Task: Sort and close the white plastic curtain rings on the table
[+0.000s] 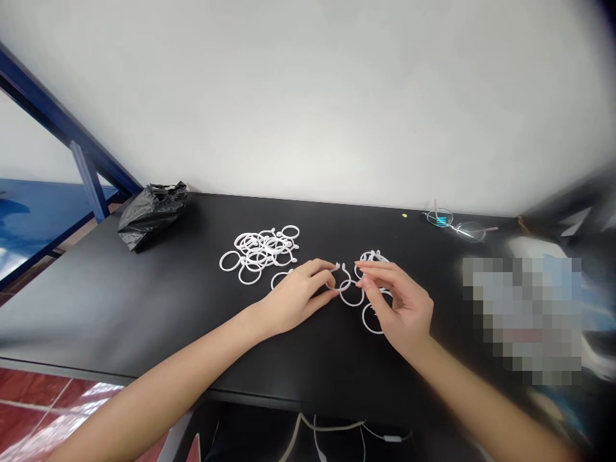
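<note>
My left hand (307, 289) pinches a white plastic curtain ring (338, 290) between thumb and fingers, just above the black table. The ring's gap with its small knobbed ends faces up and away. My right hand (402, 301) hovers to the right of it, thumb and fingers slightly apart, with nothing visible between them. Another white ring (353, 304) lies below and between the two hands. Beneath the right hand is a small group of rings (373, 328), partly hidden by it. A larger heap of white rings (260, 250) lies beyond my left hand, one partly covered by that hand.
The black table (202, 308) meets a white wall at the back. A crumpled black plastic bag (153, 215) sits at the far left, and eyeglasses (455, 224) rest at the back right. A blurred-out item (527, 321) lies on the right. Cables (317, 427) hang below the front edge.
</note>
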Motion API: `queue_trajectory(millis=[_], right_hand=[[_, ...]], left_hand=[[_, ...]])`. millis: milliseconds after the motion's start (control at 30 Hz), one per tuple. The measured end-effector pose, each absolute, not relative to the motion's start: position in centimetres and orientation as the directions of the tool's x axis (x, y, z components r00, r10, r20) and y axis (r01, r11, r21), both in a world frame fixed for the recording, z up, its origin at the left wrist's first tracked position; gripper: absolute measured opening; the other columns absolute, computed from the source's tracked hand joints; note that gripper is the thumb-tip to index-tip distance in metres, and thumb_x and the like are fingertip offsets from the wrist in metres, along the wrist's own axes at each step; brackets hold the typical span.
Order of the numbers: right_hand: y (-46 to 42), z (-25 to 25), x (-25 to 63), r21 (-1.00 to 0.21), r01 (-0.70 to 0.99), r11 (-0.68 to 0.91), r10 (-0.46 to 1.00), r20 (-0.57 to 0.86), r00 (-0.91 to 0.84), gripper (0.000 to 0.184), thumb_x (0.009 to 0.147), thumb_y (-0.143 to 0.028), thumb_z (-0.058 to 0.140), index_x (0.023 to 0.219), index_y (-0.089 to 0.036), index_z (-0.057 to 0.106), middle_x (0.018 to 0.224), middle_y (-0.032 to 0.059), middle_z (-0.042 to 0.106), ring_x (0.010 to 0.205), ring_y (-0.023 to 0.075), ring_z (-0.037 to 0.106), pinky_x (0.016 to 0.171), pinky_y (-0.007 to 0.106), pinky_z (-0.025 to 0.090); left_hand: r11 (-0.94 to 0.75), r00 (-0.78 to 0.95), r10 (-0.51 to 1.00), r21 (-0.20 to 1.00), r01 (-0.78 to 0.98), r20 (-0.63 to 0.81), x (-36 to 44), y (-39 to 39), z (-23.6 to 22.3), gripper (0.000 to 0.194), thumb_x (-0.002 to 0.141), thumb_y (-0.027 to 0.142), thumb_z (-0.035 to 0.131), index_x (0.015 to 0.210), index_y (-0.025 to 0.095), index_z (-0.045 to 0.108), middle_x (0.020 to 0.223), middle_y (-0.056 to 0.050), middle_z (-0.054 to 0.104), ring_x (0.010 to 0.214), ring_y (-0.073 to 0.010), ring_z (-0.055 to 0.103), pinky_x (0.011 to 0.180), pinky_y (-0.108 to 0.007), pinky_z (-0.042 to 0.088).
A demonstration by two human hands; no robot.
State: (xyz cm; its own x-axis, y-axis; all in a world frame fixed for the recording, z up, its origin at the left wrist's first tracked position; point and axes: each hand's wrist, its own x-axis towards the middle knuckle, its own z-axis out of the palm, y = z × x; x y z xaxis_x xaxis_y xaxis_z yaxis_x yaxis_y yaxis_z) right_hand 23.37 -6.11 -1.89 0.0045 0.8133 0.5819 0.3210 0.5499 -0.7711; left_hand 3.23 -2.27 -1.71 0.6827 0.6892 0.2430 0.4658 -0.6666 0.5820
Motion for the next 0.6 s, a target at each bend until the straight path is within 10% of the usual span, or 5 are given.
queue_trajectory(millis=[200,367,600], right_hand=[[-5.6,-1.7,23.4,-0.776,0.407,0.481,0.855,0.519,-0.019,0.028,0.087,-0.011,0.064,0.112,-0.025,0.068,0.112,0.0059,0.068,0.091,0.0180,0.068,0.085,0.038,0.058],[-5.8,-2.0,23.3,-0.735,0.384,0.559,0.816,0.569,-0.100,0.034,0.083,-0.010,0.069,0.114,-0.025,0.068,0.101,0.0036,0.072,0.075,0.0144,0.069,0.073,0.032,0.061],[-6.0,-2.1,23.4,-0.705,0.340,0.623,0.761,0.647,-0.053,0.031,0.081,-0.006,0.071,0.105,-0.025,0.072,0.094,0.0034,0.076,0.072,0.0170,0.072,0.066,0.033,0.062]], left_hand=[[-0.163,0.546,0.831,0.985,0.053,0.108,3.1,-2.0,-0.5,0.022,0.099,0.035,0.049,0.091,0.016,0.056,0.108,-0.009,0.068,0.100,-0.0185,0.066,0.095,-0.036,0.051],[0.256,0.615,0.786,0.941,-0.223,-0.068,3.0,-1.7,-0.2,0.029,0.097,0.040,0.053,0.085,0.014,0.055,0.099,-0.009,0.073,0.091,-0.0178,0.070,0.095,-0.039,0.053],[0.335,0.638,0.761,0.913,-0.235,-0.115,2.9,-1.9,0.0,0.027,0.096,0.039,0.056,0.085,0.014,0.056,0.095,-0.008,0.073,0.092,-0.0183,0.071,0.096,-0.038,0.053]])
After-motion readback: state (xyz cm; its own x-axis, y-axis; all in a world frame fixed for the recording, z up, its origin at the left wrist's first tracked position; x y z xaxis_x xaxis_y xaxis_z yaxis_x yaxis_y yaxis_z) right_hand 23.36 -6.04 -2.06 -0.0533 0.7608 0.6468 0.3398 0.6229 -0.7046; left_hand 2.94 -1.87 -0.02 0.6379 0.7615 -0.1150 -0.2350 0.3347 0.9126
